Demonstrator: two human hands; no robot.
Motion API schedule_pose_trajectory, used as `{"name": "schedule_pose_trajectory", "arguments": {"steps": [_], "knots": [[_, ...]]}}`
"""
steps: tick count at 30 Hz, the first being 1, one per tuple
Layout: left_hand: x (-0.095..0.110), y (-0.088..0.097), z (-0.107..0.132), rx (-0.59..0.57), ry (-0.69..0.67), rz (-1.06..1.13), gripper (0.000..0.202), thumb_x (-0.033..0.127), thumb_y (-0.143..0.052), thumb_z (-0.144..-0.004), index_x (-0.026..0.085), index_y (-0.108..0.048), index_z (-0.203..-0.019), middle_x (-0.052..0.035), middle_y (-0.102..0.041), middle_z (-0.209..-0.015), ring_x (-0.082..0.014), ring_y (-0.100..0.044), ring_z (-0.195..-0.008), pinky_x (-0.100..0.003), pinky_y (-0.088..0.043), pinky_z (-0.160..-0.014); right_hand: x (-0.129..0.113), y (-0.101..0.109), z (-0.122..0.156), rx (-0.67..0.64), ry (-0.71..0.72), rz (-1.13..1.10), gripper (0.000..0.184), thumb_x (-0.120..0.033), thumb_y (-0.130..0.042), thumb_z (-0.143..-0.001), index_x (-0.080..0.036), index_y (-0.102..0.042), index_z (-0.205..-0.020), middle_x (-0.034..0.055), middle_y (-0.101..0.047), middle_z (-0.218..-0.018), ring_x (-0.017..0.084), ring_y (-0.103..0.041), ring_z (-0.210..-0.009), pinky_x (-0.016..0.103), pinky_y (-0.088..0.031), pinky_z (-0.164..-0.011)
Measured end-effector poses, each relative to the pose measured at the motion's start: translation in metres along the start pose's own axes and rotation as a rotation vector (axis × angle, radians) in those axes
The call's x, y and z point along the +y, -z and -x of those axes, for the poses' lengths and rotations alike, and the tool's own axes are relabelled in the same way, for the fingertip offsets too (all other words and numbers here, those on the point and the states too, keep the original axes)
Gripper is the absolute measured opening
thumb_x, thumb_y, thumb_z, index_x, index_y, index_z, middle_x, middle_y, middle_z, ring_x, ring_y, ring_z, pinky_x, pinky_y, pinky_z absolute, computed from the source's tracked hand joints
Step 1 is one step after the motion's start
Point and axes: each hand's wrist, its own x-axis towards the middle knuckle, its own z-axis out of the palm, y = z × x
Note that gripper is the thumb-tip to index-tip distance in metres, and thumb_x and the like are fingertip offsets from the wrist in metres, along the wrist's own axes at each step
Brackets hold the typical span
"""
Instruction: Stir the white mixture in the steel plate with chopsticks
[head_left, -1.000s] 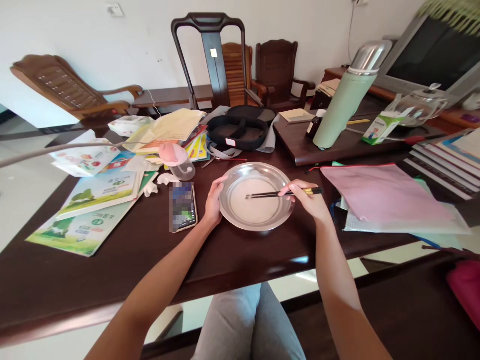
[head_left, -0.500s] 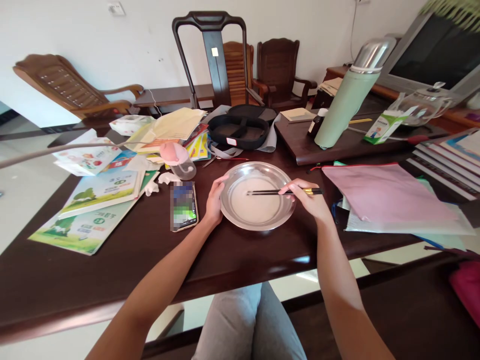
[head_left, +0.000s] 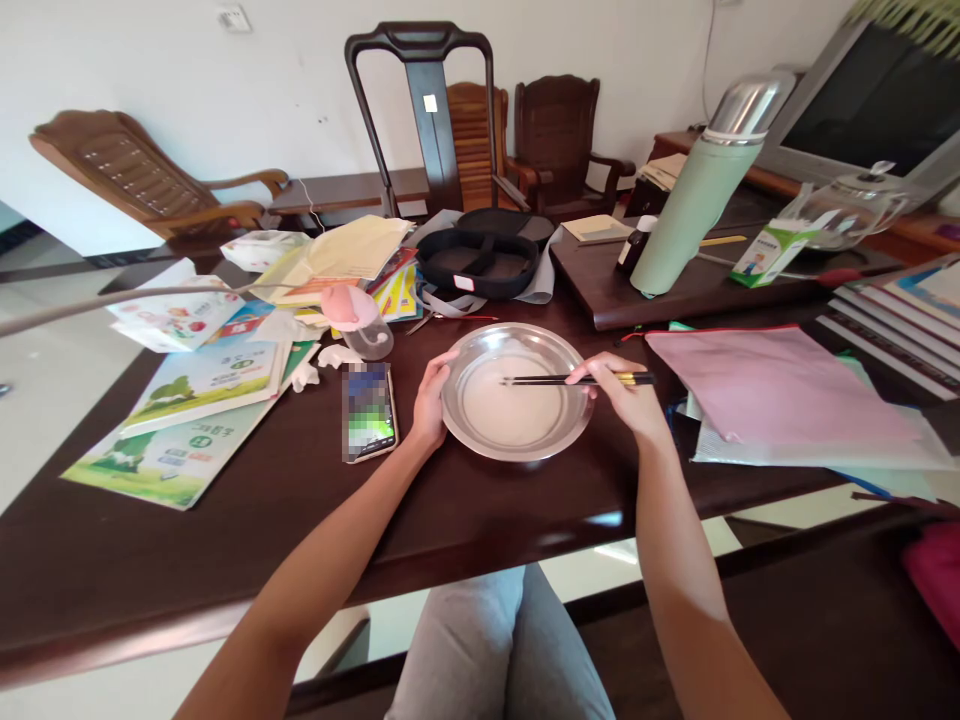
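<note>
A round steel bowl (head_left: 517,447) stands on the dark table in front of me, with a whitish mixture (head_left: 510,408) in its bottom. My left hand (head_left: 433,402) grips the bowl's left rim, the thumb near the edge and the fingers along the outer side. In my right hand (head_left: 616,388) is a pair of black chopsticks (head_left: 541,380) with gold bands near their back ends. They point left over the bowl, and their tips are at or just above the mixture; I cannot tell whether they touch it.
Left of the bowl lie a phone (head_left: 370,412), a pink-lidded cup (head_left: 357,322), crumpled tissues and booklets (head_left: 199,390). Behind it is a black case (head_left: 480,262). To the right are a pink zip pouch (head_left: 772,385), a green thermos (head_left: 697,200) and stacked books (head_left: 892,345).
My right hand and the chopsticks have shifted slightly right, the tips moving from the bowl's left-middle toward its centre. My left hand stays on the rim.
</note>
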Motion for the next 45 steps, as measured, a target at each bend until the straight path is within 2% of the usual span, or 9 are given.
{"name": "schedule_pose_trajectory", "arguments": {"steps": [4, 11, 18, 24, 26, 31, 38, 43, 45], "knots": [[0.0, 0.0, 0.0, 0.001, 0.009, -0.003, 0.047, 0.064, -0.088, -0.085, 0.029, -0.082, -0.116, -0.0048, -0.082, -0.137, -0.0324, -0.074, -0.126, -0.043, -0.059, -0.11, 0.009, 0.012, -0.001, 0.204, 0.005, -0.101, 0.063, -0.086, -0.081, -0.09, -0.025, -0.079, -0.074, 0.0035, -0.076, -0.059, 0.016, -0.061, -0.047, 0.028, -0.047, -0.044], [0.0, 0.0, 0.0, 0.005, -0.003, 0.009, 0.043, 0.062, -0.089, -0.086, 0.029, -0.082, -0.114, -0.0046, -0.083, -0.137, -0.0314, -0.076, -0.124, -0.043, -0.06, -0.109, 0.0, -0.001, 0.002, -0.1, -0.01, -0.006, 0.06, -0.083, -0.08, -0.094, -0.024, -0.088, -0.082, 0.0081, -0.088, -0.082, 0.019, -0.075, -0.063, 0.03, -0.059, -0.055], [-0.001, 0.0, -0.001, 0.002, 0.004, 0.008, 0.043, 0.061, -0.088, -0.087, 0.029, -0.081, -0.115, -0.0046, -0.083, -0.131, -0.0316, -0.076, -0.12, -0.044, -0.061, -0.107, 0.008, 0.011, 0.001, 0.226, 0.021, -0.086, 0.063, -0.084, -0.079, -0.093, -0.024, -0.08, -0.074, 0.0032, -0.076, -0.059, 0.015, -0.061, -0.047, 0.027, -0.047, -0.044], [0.001, -0.001, 0.0, 0.012, 0.01, 0.016, 0.044, 0.061, -0.09, -0.084, 0.029, -0.083, -0.113, -0.0042, -0.083, -0.132, -0.0308, -0.076, -0.118, -0.042, -0.061, -0.103, -0.001, -0.001, 0.002, -0.073, -0.014, -0.035, 0.06, -0.083, -0.082, -0.092, -0.024, -0.087, -0.08, 0.0082, -0.087, -0.079, 0.019, -0.075, -0.062, 0.029, -0.058, -0.052], [0.001, -0.001, 0.0, 0.012, 0.001, 0.018, 0.044, 0.062, -0.09, -0.084, 0.029, -0.082, -0.112, -0.0045, -0.083, -0.132, -0.0313, -0.076, -0.119, -0.042, -0.061, -0.103, -0.001, 0.0, 0.001, -0.024, 0.008, -0.001, 0.06, -0.083, -0.081, -0.093, -0.024, -0.087, -0.081, 0.0082, -0.088, -0.082, 0.019, -0.075, -0.063, 0.029, -0.058, -0.053], [0.0, -0.001, 0.0, 0.008, -0.01, -0.001, 0.043, 0.06, -0.087, -0.087, 0.028, -0.082, -0.114, -0.0057, -0.083, -0.133, -0.0322, -0.076, -0.122, -0.044, -0.06, -0.107, 0.008, 0.011, 0.001, 0.211, 0.026, -0.073, 0.063, -0.085, -0.077, -0.094, -0.024, -0.078, -0.077, 0.0032, -0.076, -0.059, 0.015, -0.06, -0.047, 0.028, -0.047, -0.044], [0.0, 0.0, 0.0, 0.005, 0.003, 0.001, 0.044, 0.062, -0.087, -0.086, 0.029, -0.082, -0.115, -0.0048, -0.082, -0.136, -0.0323, -0.075, -0.125, -0.043, -0.06, -0.109, 0.0, -0.001, 0.001, -0.081, -0.02, -0.019, 0.061, -0.084, -0.081, -0.092, -0.024, -0.087, -0.082, 0.0088, -0.089, -0.083, 0.019, -0.075, -0.063, 0.03, -0.059, -0.054], [0.001, -0.001, 0.0, 0.008, 0.014, -0.002, 0.047, 0.064, -0.088, -0.083, 0.03, -0.082, -0.115, -0.0039, -0.082, -0.135, -0.0316, -0.075, -0.124, -0.042, -0.059, -0.109, 0.005, 0.009, 0.001, 0.183, 0.017, -0.064, 0.063, -0.086, -0.081, -0.09, -0.024, -0.082, -0.078, 0.0045, -0.08, -0.066, 0.016, -0.066, -0.052, 0.028, -0.052, -0.048], [0.001, -0.001, 0.001, 0.013, 0.007, -0.001, 0.047, 0.064, -0.088, -0.083, 0.029, -0.082, -0.114, -0.0041, -0.082, -0.135, -0.0316, -0.074, -0.124, -0.042, -0.059, -0.109, 0.006, 0.012, 0.002, 0.19, 0.012, -0.103, 0.063, -0.086, -0.08, -0.091, -0.024, -0.079, -0.076, 0.0031, -0.075, -0.058, 0.016, -0.061, -0.047, 0.028, -0.048, -0.045]]}}
